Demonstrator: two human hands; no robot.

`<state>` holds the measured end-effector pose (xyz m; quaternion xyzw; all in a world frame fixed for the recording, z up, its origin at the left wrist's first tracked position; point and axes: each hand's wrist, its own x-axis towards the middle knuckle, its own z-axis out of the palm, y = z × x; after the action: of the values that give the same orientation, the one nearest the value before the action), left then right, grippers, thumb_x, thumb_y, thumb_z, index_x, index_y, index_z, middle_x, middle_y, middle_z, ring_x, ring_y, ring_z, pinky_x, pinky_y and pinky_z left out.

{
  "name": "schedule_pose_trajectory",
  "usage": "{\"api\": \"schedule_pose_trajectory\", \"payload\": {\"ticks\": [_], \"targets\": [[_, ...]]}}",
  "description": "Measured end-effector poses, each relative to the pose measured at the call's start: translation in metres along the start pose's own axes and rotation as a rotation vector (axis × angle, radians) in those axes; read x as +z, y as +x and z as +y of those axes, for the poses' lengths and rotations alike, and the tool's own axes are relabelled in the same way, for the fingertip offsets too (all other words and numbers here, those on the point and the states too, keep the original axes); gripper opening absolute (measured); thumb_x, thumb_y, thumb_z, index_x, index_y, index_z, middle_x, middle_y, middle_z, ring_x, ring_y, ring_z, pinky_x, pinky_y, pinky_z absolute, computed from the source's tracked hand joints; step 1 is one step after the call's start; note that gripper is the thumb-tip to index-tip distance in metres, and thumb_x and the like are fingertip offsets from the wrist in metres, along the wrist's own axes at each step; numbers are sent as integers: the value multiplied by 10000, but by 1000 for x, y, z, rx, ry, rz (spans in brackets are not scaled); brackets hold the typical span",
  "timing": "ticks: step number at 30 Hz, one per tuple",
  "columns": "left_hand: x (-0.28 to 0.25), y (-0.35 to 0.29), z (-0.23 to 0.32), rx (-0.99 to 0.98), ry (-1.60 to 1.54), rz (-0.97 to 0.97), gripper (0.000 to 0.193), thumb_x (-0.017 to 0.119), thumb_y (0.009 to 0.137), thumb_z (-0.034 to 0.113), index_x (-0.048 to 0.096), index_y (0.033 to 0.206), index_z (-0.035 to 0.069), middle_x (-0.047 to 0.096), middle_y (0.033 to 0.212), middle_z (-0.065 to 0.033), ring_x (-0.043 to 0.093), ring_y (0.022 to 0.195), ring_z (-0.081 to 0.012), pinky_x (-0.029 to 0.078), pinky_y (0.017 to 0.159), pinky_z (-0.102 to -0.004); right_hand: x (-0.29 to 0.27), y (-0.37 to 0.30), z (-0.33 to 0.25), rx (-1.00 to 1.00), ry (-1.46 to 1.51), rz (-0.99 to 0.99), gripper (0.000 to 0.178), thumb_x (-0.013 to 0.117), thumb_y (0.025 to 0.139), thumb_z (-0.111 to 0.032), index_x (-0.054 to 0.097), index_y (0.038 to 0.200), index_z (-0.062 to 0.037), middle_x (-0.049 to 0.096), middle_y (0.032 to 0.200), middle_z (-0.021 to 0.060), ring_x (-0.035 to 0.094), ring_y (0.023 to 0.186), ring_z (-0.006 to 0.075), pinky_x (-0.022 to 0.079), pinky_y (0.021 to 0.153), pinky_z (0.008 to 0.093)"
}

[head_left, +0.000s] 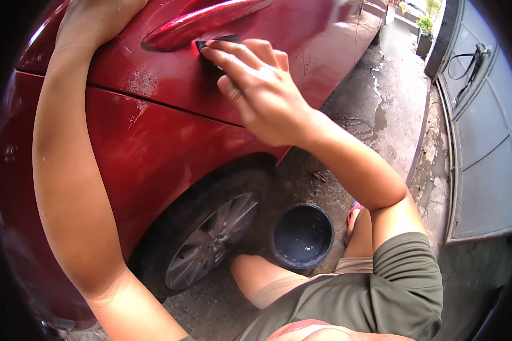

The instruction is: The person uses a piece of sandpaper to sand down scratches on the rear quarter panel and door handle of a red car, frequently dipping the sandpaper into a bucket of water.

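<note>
A red car (148,136) fills the left side, its door panel wet with pale streaks and droplets. My right hand (261,85) is closed on a thin black pad (227,40), pressed to the door just below the red door handle (205,21); whether it is a sponge or a cloth I cannot make out. At the top left my left hand (99,23) lies against the car's upper side, its fingers cut off by the picture's edge. Below, the rear wheel (213,244) shows silver spokes.
A dark round bucket (302,236) stands on the wet concrete ground (392,108) beside the wheel, close to my legs. To the right runs a grey metal gate (489,136) with a latch. A potted plant (425,31) stands at the far end.
</note>
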<state>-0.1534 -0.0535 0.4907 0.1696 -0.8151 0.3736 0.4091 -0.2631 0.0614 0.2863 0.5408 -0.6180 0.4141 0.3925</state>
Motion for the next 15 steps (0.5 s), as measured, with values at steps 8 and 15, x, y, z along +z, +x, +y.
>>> {"api": "schedule_pose_trajectory", "payload": {"ticks": [8, 15], "targets": [[0, 1, -1, 32, 57, 67, 560, 699, 991, 359, 607, 1409, -2, 566, 1531, -217, 471, 1493, -345, 361, 1261, -472, 2, -1, 16, -67, -18, 60, 380, 624, 1000, -205, 651, 1363, -95, 687, 1370, 86, 556, 1334, 340, 374, 1065, 535], [-15, -6, 2, 126, -155, 109, 377, 753, 904, 292, 650, 1112, -6, 680, 1207, -191, 636, 1218, -361, 476, 1083, -471, -29, -28, 47, 826, 1177, 556, 314, 477, 1107, -155, 661, 1343, -62, 702, 1113, 40, 680, 1027, 99, 574, 792, 234]]}}
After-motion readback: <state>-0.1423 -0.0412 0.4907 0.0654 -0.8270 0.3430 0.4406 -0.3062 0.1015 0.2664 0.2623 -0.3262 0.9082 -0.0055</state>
